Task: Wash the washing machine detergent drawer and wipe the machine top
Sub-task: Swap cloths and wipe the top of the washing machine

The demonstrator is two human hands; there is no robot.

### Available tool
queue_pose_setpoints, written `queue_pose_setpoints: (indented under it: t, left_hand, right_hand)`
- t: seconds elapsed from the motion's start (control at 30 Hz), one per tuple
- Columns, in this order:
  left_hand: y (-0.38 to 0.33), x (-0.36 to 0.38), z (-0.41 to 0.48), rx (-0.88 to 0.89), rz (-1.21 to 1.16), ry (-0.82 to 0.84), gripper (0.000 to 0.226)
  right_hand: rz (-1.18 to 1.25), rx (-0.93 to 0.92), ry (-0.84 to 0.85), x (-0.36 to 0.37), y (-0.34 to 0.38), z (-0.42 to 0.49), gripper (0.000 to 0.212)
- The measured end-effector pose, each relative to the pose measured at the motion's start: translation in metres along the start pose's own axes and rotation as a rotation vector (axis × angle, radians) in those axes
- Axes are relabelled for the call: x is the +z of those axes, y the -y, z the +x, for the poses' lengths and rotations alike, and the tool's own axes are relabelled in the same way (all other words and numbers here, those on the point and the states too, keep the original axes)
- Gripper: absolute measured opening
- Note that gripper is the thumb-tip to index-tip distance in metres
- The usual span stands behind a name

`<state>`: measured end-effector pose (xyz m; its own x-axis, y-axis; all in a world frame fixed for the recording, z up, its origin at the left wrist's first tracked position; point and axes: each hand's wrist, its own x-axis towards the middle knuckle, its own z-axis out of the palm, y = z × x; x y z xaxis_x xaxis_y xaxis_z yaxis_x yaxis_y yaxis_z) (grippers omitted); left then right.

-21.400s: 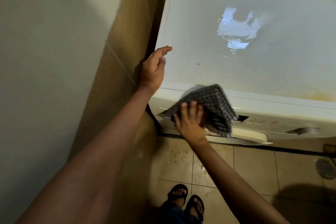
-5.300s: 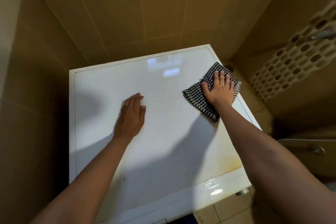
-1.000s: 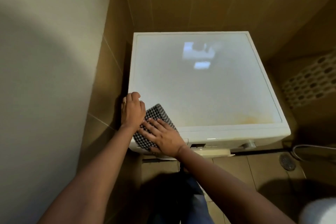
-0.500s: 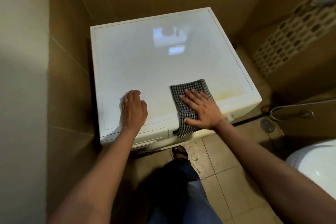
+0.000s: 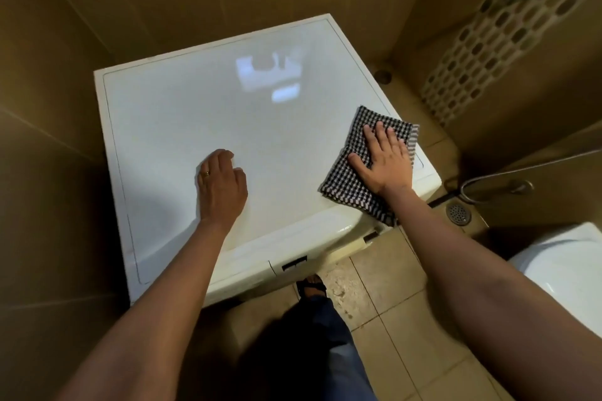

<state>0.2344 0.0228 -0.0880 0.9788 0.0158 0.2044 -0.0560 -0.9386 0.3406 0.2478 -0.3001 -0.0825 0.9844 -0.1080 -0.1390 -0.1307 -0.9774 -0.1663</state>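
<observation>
The right hand [image 5: 386, 161] lies flat on one black-and-white checked cloth [image 5: 345, 185], fingers straight and spread, pressing it down without gripping it. The cloth is folded and sits on the white washing machine top [image 5: 202, 114]. Its near corner hangs over the machine's front edge just beside the right wrist, and its outer edge reaches the side rim beyond the little finger.

The left hand [image 5: 223, 187] rests on the bare top well apart from the cloth. Its fingers are loosely bent with their tips on the surface, and it holds nothing. It wears one ring [image 5: 205, 174].

A pale reflection shows on the top beyond both hands, between them. A yellowish stain runs along the front edge between the two wrists.

The detergent drawer [image 5: 241, 272] is the only container in view. It sits pushed in flush with the front panel, below the left forearm, so its inside is hidden.

On the tiled floor below the right forearm is one round drain [image 5: 457, 213]. One looped hose [image 5: 508, 172] lies just beyond it, and one white fixture [image 5: 566, 267] lies nearer than it. One sandalled foot [image 5: 312, 285] stands between the forearms.
</observation>
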Motion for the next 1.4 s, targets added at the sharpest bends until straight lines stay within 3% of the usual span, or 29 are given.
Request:
queue_pose_setpoints:
  t: [0.1,0.43,0.8,1.0,1.17,1.23,1.4]
  left_hand:
    - [0.003,0.007,0.026,0.006,0.005,0.013,0.042]
    - [0.02,0.021,0.092,0.004,-0.066,0.038,0.045]
    - [0.016,0.023,0.095,-0.028,-0.094,-0.013,0.043]
    - [0.02,0.018,0.096,-0.09,-0.271,-0.131,0.041]
    - [0.041,0.003,0.086,-0.421,-0.389,-0.359,0.037]
    - [0.057,-0.008,0.071,-0.517,-0.354,-0.371,0.041]
    - [0.097,-0.039,0.016,-0.556,-0.257,-0.317,0.054]
  right_hand:
    - [-0.012,0.051,0.001,-0.005,-0.004,0.032,0.082]
    - [-0.04,-0.025,-0.023,-0.018,0.005,0.151,0.071]
    - [-0.059,-0.134,0.013,-0.019,0.115,0.262,0.078]
    - [-0.089,-0.346,0.052,-0.003,0.221,0.256,0.081]
    - [-0.086,-0.493,0.091,0.014,0.294,0.217,0.082]
    - [-0.088,-0.553,0.105,0.021,0.317,0.2,0.081]
    - [-0.111,-0.672,0.128,0.035,0.359,0.156,0.08]
